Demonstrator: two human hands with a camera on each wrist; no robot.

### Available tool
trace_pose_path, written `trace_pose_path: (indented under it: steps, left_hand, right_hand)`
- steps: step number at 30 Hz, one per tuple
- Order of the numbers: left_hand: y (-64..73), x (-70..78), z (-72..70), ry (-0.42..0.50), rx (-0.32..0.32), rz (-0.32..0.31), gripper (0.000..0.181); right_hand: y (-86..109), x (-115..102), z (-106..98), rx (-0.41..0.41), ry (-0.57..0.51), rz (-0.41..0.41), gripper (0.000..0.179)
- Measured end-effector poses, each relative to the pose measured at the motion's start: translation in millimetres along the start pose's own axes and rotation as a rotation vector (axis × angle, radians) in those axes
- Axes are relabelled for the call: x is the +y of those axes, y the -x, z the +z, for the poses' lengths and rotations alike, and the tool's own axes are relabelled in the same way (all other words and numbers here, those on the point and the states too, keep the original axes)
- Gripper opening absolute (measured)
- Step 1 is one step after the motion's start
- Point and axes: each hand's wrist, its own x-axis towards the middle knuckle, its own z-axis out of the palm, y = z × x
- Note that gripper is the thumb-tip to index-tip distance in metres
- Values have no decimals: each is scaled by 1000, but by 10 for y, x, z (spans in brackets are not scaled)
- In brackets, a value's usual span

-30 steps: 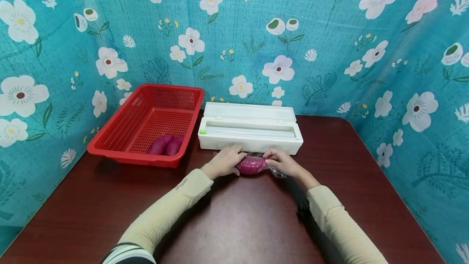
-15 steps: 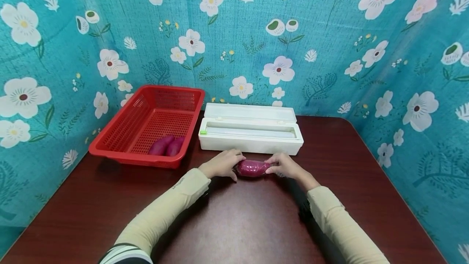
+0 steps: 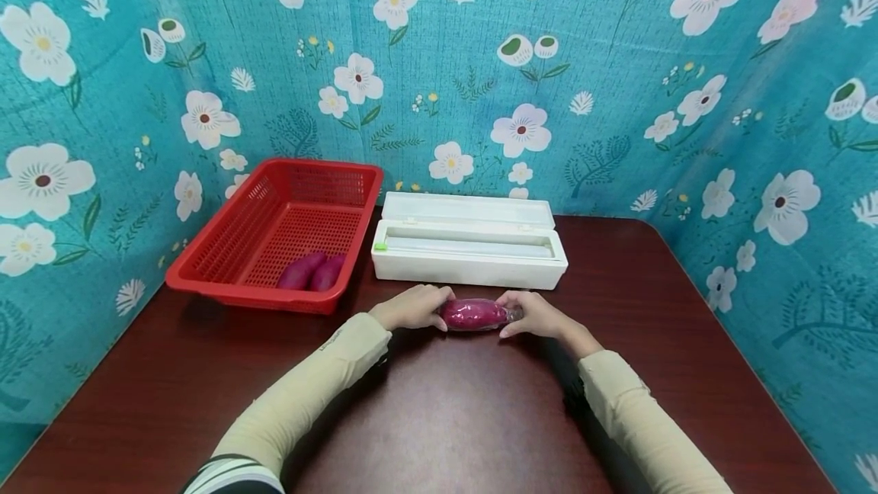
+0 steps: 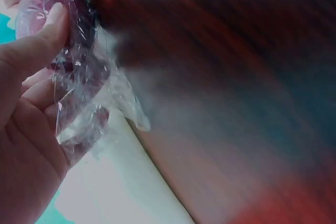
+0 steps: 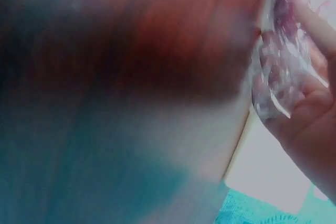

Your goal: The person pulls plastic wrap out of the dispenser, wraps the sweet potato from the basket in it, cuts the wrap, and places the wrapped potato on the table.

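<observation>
A purple sweet potato point(image 3: 473, 315) in clear cling film point(image 4: 86, 85) lies crosswise between my hands, just in front of the white wrap box. My left hand point(image 3: 414, 306) grips its left end, the thumb on the purple skin through the film and the other fingers behind. At the opposite end my right hand point(image 3: 537, 315) holds it the same way, thumb in front. Loose crumpled film sticks out past both ends, over the fingers, in the two wrist views. Much of the sweet potato is cut off at the top of each wrist view.
Behind my hands stands the white cling film box point(image 3: 473, 271), its lid point(image 3: 466, 209) up and a film roll point(image 3: 473, 248) inside. At left, a red basket point(image 3: 236, 292) holds two purple sweet potatoes point(image 3: 302, 273). A flowered curtain point(image 3: 439, 97) borders the brown table point(image 3: 439, 418).
The loose film at the right end has been gathered in against the sweet potato. My hands now lie slightly lower and closer round its ends; box and basket stay put.
</observation>
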Motion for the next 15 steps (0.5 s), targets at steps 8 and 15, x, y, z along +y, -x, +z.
trace_pose_path:
  steps: [8,15]
  left_hand:
    - [-47,132,-15,-292,92,-50,40]
    - [-51,275,-5,-265,24,-191,50]
  right_hand:
    - [-22,-111,6,97,386,-23,24]
    - [-75,-327,36,53,527,212,16]
